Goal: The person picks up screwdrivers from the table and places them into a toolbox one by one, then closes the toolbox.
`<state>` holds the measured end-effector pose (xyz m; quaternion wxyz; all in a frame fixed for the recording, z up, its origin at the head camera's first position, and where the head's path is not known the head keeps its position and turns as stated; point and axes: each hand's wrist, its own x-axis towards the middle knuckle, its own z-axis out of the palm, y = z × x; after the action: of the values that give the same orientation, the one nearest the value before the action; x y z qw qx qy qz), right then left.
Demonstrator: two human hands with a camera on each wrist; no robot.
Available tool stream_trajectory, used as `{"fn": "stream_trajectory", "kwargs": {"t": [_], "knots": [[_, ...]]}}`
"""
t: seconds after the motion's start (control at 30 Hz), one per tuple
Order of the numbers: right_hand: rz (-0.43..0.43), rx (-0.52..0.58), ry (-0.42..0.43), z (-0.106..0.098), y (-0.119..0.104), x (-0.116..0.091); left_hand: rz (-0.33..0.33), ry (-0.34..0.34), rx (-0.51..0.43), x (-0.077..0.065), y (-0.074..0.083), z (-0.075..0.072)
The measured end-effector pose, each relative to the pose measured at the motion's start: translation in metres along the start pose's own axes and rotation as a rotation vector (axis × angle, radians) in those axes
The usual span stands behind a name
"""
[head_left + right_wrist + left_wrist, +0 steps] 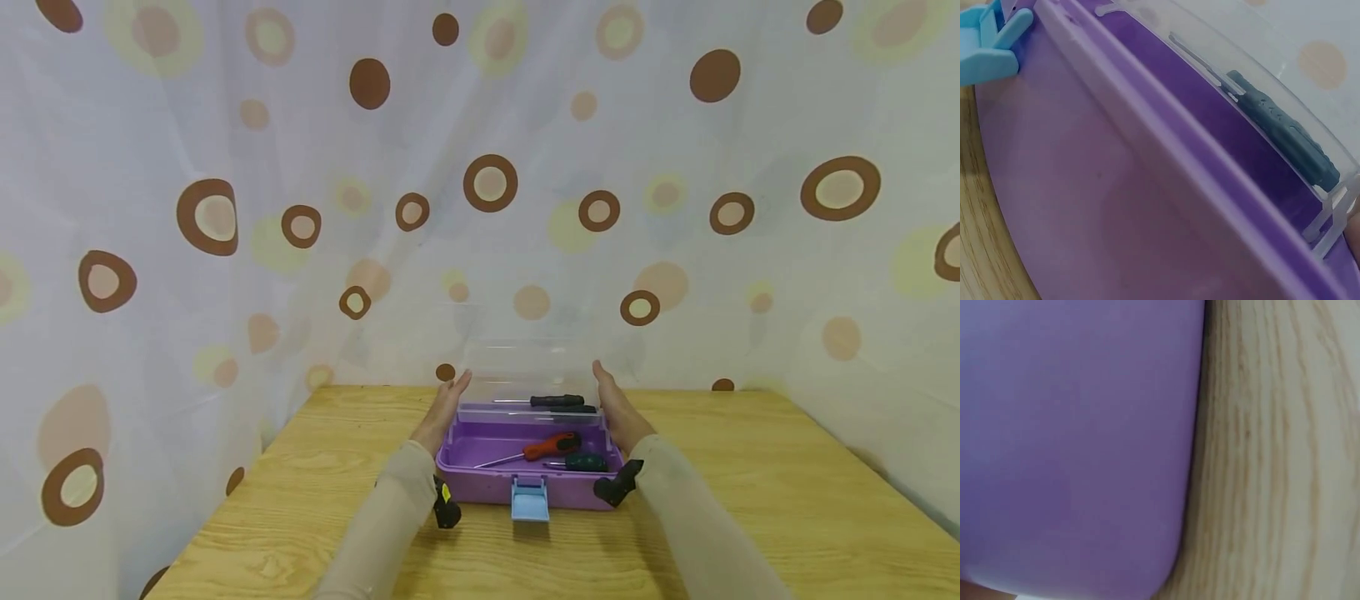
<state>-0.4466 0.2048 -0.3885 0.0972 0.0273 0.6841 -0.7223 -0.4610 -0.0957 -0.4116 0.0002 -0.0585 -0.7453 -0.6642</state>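
Note:
A purple toolbox [495, 487] stands on the wooden table with a light blue latch [530, 502] hanging down at its front. My left hand [441, 417] lies along its left side, thumb pointing up; my right hand [621, 412] does the same on the right side. The far fingers of both hands are hidden. Inside lie a red-and-black screwdriver [551, 447] and a dark green screwdriver [585, 462]. Behind them, a clear tray [480, 412] carries a black-handled screwdriver [557, 400]. A transparent lid [525, 358] rises at the back.
The wooden table [337, 492] extends to both sides of the toolbox. A white curtain [420, 275] with brown and beige circles hangs behind it and along the sides. Black wrist cameras [618, 483] sit close to the toolbox's front corners.

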Motion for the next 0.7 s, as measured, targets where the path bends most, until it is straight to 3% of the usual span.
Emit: {"fn": "stream_trajectory", "kwargs": {"t": [0.33,0.7], "knots": [[-0.052,-0.087,0.065,-0.0007,0.0018,0.0022,-0.002,0.032,-0.016,-0.0013,-0.0014,0.0013],[-0.048,-0.044,0.029,-0.0005,0.0048,0.0016,-0.004,0.041,-0.057,-0.0026,-0.0037,0.0011]]}}
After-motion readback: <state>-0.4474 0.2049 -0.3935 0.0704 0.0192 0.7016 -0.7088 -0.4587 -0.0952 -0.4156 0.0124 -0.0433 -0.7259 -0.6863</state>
